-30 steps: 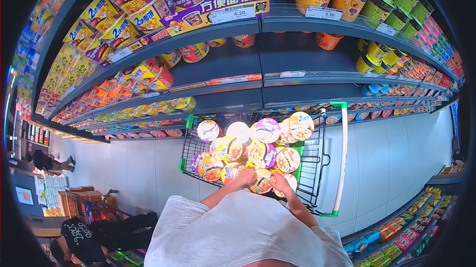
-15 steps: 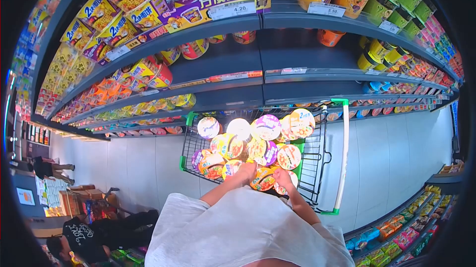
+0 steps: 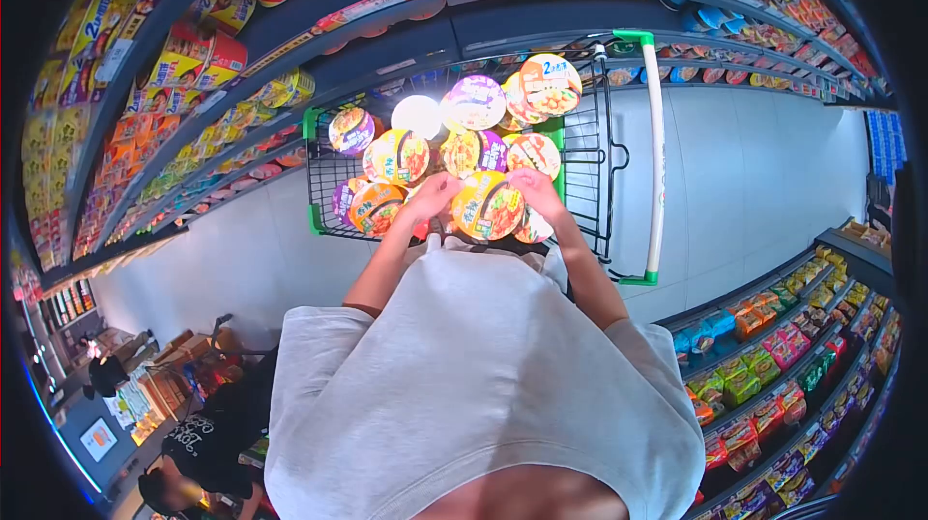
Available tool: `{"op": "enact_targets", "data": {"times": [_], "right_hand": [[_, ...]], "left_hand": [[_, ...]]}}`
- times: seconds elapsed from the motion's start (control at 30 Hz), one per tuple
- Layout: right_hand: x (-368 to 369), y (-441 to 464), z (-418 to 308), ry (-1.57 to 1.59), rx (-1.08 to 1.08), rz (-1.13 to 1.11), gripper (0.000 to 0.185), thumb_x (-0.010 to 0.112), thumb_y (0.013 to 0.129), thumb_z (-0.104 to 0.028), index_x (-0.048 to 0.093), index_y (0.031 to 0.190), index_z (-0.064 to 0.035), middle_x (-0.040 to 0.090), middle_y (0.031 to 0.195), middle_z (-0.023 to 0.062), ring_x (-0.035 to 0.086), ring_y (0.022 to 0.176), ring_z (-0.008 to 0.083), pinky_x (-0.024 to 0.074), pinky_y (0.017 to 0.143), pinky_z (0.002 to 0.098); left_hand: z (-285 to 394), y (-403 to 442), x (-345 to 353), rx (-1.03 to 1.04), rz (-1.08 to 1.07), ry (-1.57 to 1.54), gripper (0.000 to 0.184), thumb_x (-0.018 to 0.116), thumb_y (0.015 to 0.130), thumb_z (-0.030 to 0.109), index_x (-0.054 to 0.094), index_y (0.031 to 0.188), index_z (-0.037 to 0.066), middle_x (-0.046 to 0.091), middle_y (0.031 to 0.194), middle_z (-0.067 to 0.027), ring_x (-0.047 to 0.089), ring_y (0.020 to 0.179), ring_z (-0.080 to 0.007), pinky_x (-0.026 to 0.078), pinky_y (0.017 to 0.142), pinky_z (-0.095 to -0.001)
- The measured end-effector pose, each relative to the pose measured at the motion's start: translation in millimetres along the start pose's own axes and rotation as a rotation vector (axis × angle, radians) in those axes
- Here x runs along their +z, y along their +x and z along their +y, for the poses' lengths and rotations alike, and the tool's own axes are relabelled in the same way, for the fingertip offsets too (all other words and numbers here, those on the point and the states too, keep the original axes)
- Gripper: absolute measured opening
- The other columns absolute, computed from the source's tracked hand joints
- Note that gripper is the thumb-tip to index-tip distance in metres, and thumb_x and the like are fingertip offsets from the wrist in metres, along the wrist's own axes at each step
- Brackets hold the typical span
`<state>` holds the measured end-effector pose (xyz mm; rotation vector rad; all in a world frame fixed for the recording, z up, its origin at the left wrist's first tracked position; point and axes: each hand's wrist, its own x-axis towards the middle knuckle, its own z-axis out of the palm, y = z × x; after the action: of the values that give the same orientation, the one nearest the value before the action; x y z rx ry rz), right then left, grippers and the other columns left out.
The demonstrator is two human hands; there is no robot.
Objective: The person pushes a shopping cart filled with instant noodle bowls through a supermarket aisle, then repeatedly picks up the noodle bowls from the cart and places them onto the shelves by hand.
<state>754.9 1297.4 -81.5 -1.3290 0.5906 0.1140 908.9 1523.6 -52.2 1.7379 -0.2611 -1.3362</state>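
Note:
My left hand (image 3: 438, 194) and my right hand (image 3: 535, 189) grip opposite sides of a yellow-orange instant noodle bowl (image 3: 488, 209), its printed lid facing up. The bowl is at the near side of a wire shopping cart (image 3: 588, 193) with green corners. Several more noodle bowls fill the cart, among them a purple-lidded bowl (image 3: 474, 102), an orange-and-white bowl (image 3: 549, 85) and an orange bowl (image 3: 375, 208) left of my left hand. Glare whitens the lid of another bowl (image 3: 418, 118). Fingers under the held bowl's rim are hidden.
Shelves of noodle bowls (image 3: 188, 66) curve along the far side and left. The cart's pale handle (image 3: 654, 153) is on the right. Packaged goods line a lower-right shelf (image 3: 744, 365). A person in black (image 3: 208, 438) is at lower left, near stacked boxes (image 3: 174, 380).
The view has tilted down, so cart and shelves sit higher in the picture. My hands, earlier close together at the cart's near edge, are now apart on either side of the yellow-orange bowl.

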Motion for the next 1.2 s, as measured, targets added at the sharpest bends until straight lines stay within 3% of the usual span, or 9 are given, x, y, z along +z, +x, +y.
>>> {"op": "enact_targets", "data": {"times": [0.13, 0.23, 0.4, 0.5, 0.6, 0.63, 0.7, 1.07, 1.2], "right_hand": [[0, -3, -36, 0.023, 0.187, -0.006, 0.027, 0.057, 0.1, -0.025, 0.065, 0.114, -0.0029, 0.069, 0.104, 0.0028, 0.062, 0.095, 0.0088, 0.0487, 0.085, 0.0237], [-3, -2, -25, 0.303, 0.091, -0.067, 0.029, 0.051, 0.102, -0.024, 0.062, 0.118, -0.0023, 0.067, 0.11, 0.0048, 0.063, 0.098, 0.0101, 0.0498, 0.087, 0.0239], [4, -7, -7, 0.451, 0.223, 0.025, 0.024, 0.049, 0.102, -0.01, 0.058, 0.122, 0.0001, 0.065, 0.119, 0.0083, 0.064, 0.102, 0.0139, 0.0549, 0.084, 0.0271], [5, -2, 48, 0.355, 0.167, 0.014, 0.027, 0.051, 0.101, -0.014, 0.06, 0.126, -0.0055, 0.065, 0.118, 0.0084, 0.061, 0.105, 0.0149, 0.0504, 0.088, 0.0322], [19, -21, 26, 0.364, 0.375, 0.118, 0.03, 0.048, 0.104, -0.022, 0.058, 0.127, -0.0054, 0.063, 0.121, 0.0085, 0.062, 0.105, 0.0153, 0.0512, 0.089, 0.0349], [22, -12, 46, 0.607, 0.425, 0.092, 0.04, 0.047, 0.104, -0.033, 0.054, 0.132, -0.0057, 0.063, 0.123, 0.0082, 0.062, 0.107, 0.0169, 0.0515, 0.091, 0.0366], [22, -17, 49, 0.695, 0.493, -0.006, 0.055, 0.04, 0.104, -0.047, 0.044, 0.142, -0.0069, 0.056, 0.138, 0.0106, 0.057, 0.123, 0.0242, 0.0474, 0.102, 0.0416], [13, -51, -6, 0.853, 0.439, -0.328, 0.063, 0.038, 0.1, -0.059, 0.042, 0.143, -0.0129, 0.054, 0.141, 0.0048, 0.054, 0.127, 0.02, 0.0488, 0.099, 0.0461], [9, -48, 9, 0.776, 0.436, -0.228, 0.058, 0.043, 0.1, -0.055, 0.042, 0.144, -0.0167, 0.052, 0.142, 0.0031, 0.048, 0.132, 0.0175, 0.0433, 0.105, 0.0427]], "left_hand": [[29, -21, 3, -0.033, 0.05, -0.143, 0.026, 0.057, 0.1, 0.033, 0.055, 0.091, 0.009, 0.053, 0.072, 0.0023, 0.05, 0.062, -0.0064, 0.048, 0.058, -0.0247], [32, -23, 0, -0.126, 0.025, -0.282, 0.024, 0.058, 0.099, 0.033, 0.056, 0.093, 0.01, 0.053, 0.072, 0.0037, 0.051, 0.061, -0.0058, 0.05, 0.06, -0.0252], [27, -21, 0, -0.281, -0.04, -0.406, 0.02, 0.055, 0.101, 0.029, 0.059, 0.104, 0.009, 0.056, 0.078, 0.0038, 0.049, 0.064, -0.0053, 0.047, 0.059, -0.0245], [2, -13, -4, -0.301, -0.096, -0.444, 0.018, 0.055, 0.101, 0.027, 0.06, 0.102, 0.01, 0.056, 0.078, 0.0058, 0.046, 0.062, -0.0043, 0.046, 0.059, -0.0234], [-5, -12, 6, -0.341, -0.033, -0.404, 0.016, 0.057, 0.1, 0.027, 0.06, 0.098, 0.012, 0.054, 0.074, 0.0071, 0.045, 0.06, -0.0035, 0.045, 0.058, -0.0223], [-3, -13, 9, -0.324, -0.037, -0.413, 0.015, 0.057, 0.1, 0.027, 0.06, 0.098, 0.012, 0.055, 0.074, 0.0071, 0.046, 0.06, -0.0035, 0.045, 0.058, -0.0223], [-3, -15, 14, -0.294, -0.046, -0.431, 0.014, 0.057, 0.099, 0.028, 0.06, 0.098, 0.014, 0.056, 0.074, 0.0072, 0.048, 0.06, -0.0035, 0.045, 0.057, -0.0222], [35, -41, 45, -0.208, 0.101, -0.422, 0.031, 0.068, 0.092, 0.038, 0.061, 0.102, 0.009, 0.065, 0.088, 0.0, 0.061, 0.075, -0.0085, 0.05, 0.065, -0.0247], [30, -35, 46, -0.119, 0.168, -0.302, 0.038, 0.071, 0.089, 0.036, 0.062, 0.109, 0.005, 0.065, 0.095, -0.0033, 0.061, 0.091, -0.0117, 0.049, 0.08, -0.0257]]}}
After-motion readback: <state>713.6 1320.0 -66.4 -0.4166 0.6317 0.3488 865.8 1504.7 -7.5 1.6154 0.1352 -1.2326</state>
